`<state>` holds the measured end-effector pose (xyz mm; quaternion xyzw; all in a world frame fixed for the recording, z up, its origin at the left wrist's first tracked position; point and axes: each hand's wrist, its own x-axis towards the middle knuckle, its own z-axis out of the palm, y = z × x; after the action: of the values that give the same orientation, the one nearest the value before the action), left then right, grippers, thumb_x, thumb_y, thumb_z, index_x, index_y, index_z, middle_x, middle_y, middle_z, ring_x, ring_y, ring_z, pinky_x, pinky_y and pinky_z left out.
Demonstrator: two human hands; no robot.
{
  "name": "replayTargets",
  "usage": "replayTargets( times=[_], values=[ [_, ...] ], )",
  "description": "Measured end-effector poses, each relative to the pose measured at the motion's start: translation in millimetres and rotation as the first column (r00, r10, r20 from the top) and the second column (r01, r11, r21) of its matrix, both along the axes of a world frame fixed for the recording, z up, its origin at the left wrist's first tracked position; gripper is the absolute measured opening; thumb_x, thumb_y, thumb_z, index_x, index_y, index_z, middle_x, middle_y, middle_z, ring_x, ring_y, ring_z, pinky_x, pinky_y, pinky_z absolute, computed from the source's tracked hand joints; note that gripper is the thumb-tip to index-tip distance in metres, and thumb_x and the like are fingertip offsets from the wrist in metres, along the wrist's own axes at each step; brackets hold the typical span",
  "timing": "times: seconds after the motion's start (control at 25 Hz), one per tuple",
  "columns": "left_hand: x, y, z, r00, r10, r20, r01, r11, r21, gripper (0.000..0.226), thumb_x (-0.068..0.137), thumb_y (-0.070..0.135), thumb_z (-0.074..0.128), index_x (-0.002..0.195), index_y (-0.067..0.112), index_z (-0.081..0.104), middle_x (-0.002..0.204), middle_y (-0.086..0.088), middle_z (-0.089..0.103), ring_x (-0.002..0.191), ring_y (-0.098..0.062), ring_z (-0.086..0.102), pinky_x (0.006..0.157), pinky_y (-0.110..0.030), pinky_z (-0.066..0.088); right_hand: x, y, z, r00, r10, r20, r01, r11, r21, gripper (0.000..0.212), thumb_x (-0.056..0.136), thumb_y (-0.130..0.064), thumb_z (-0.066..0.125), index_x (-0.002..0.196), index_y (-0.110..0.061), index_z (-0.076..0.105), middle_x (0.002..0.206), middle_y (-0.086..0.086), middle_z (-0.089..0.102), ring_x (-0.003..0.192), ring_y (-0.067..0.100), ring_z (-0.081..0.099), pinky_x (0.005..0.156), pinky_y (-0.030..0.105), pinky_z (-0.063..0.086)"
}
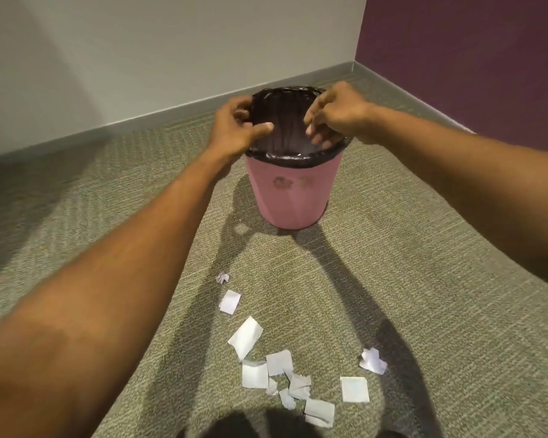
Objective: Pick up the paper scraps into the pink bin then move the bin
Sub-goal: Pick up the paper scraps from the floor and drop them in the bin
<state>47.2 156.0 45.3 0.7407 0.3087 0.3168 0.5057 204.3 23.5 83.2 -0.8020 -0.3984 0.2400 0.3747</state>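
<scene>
both hands are out at arm's length over the mouth of the pink bin, which stands upright on the carpet near the corner where a grey wall meets a purple wall. the left hand sits at the left side of the rim with its fingers curled in and the thumb pointing across the opening; whether it pinches the liner's edge or holds a bit of paper i cannot tell. the right hand hangs over the right side of the opening, fingers bunched and pointing down. something pale shows at the fingertips, but it could be paper or only nails, so its hold is unclear too. held right above the opening like this, anything let go should drop straight in rather than onto the floor.

a black liner fills the bin – thin, glossy, crinkled plastic folded out over the rim in a gathered band. the bin itself is smooth matt plastic, round and tapering toward its base, with a dark smudge on the front. a pale fleck shows low inside the liner.

most of the paper scraps lie on the floor, well apart from the bin and close to the person – flat torn rectangles overlapping in a loose heap, one neat square piece, a crumpled scrap off to the right, and a tiny screwed-up ball nearest the bin. the carpet is a short, ribbed weave in olive-grey, so thin flat paper will likely need a fingernail under an edge.
</scene>
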Motion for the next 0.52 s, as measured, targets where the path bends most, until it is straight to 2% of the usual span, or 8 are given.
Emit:
replayTargets(
  times=[0.08,0.12,0.16,0.24,0.28,0.32,0.4,0.52],
  values=[
    [-34,-9,-23,0.968,0.233,0.094,-0.239,0.970,0.055,0.011,0.085,0.020,0.069,0.095,0.018,0.065,0.093,0.002,0.065,0.086,-0.013,0.061,0.071,-0.024,0.053,-6,-19,4,0.990,0.138,0.029,-0.135,0.987,-0.082,0.016,0.094,0.003,0.050,0.100,0.006,0.064,0.088,0.023,0.070,0.068,0.028,0.067,0.061,0.039,0.058],
    [-53,-19,-43,0.944,0.320,0.081,-0.324,0.945,0.046,0.005,0.088,0.020,0.065,0.084,0.018,0.063,0.082,0.003,0.063,0.077,-0.013,0.060,0.067,-0.024,0.050,-11,-30,2,0.979,0.197,0.041,-0.191,0.973,-0.130,0.014,0.094,0.001,0.052,0.100,0.005,0.065,0.086,0.022,0.070,0.067,0.027,0.067,0.060,0.037,0.058],
    [-71,-36,-65,0.943,0.332,0.031,-0.333,0.943,0.019,0.010,0.089,0.020,0.063,0.080,0.016,0.061,0.077,0.003,0.060,0.071,-0.014,0.057,0.063,-0.023,0.048,-17,-42,-4,0.967,0.249,0.045,-0.237,0.955,-0.179,0.012,0.094,0.000,0.055,0.098,0.004,0.065,0.085,0.020,0.070,0.068,0.026,0.067,0.060,0.036,0.057],
    [-109,-82,-114,0.979,0.120,-0.163,-0.138,0.985,-0.106,0.015,0.085,0.028,0.068,0.090,0.015,0.063,0.085,0.000,0.059,0.075,-0.015,0.059,0.063,-0.023,0.052,-31,-68,-29,0.941,0.337,0.020,-0.318,0.903,-0.290,0.007,0.091,-0.005,0.061,0.092,-0.001,0.067,0.086,0.017,0.071,0.072,0.025,0.068,0.060,0.034,0.056],
    [-127,-111,-135,0.958,-0.045,-0.284,-0.007,0.984,-0.177,0.030,0.081,0.036,0.073,0.104,0.019,0.063,0.100,-0.002,0.059,0.089,-0.018,0.060,0.073,-0.026,0.055,-37,-83,-48,0.929,0.370,0.006,-0.342,0.865,-0.368,0.006,0.090,-0.008,0.064,0.092,-0.004,0.067,0.090,0.015,0.071,0.078,0.024,0.067,0.060,0.030,0.055],
    [-141,-138,-154,0.891,-0.194,-0.410,0.109,0.969,-0.222,0.053,0.075,0.045,0.076,0.120,0.025,0.058,0.117,-0.003,0.053,0.107,-0.021,0.056,0.085,-0.031,0.052,-43,-98,-70,0.914,0.406,0.003,-0.359,0.811,-0.461,0.009,0.089,-0.014,0.067,0.096,-0.007,0.067,0.098,0.012,0.070,0.085,0.022,0.065,0.062,0.026,0.052],
    [-160,-185,-189,0.651,-0.356,-0.671,0.309,0.931,-0.195,0.097,0.064,0.065,0.074,0.145,0.033,0.031,0.143,-0.006,0.033,0.134,-0.026,0.034,0.105,-0.045,0.039,-59,-124,-112,0.871,0.491,0.002,-0.381,0.679,-0.628,0.040,0.088,-0.028,0.070,0.122,-0.013,0.058,0.124,0.010,0.060,0.108,0.024,0.058,0.078,0.028,0.047],
    [-175,-237,-222,0.348,-0.363,-0.864,0.498,0.853,-0.158,0.121,0.055,0.080,0.065,0.150,0.039,0.003,0.159,-0.011,0.000,0.147,-0.032,-0.002,0.110,-0.064,0.020,-81,-169,-169,0.837,0.545,-0.048,-0.371,0.500,-0.783,0.091,0.077,-0.045,0.078,0.148,-0.014,0.030,0.149,0.014,0.036,0.129,0.033,0.045,0.092,0.032,0.042]
  ],
)
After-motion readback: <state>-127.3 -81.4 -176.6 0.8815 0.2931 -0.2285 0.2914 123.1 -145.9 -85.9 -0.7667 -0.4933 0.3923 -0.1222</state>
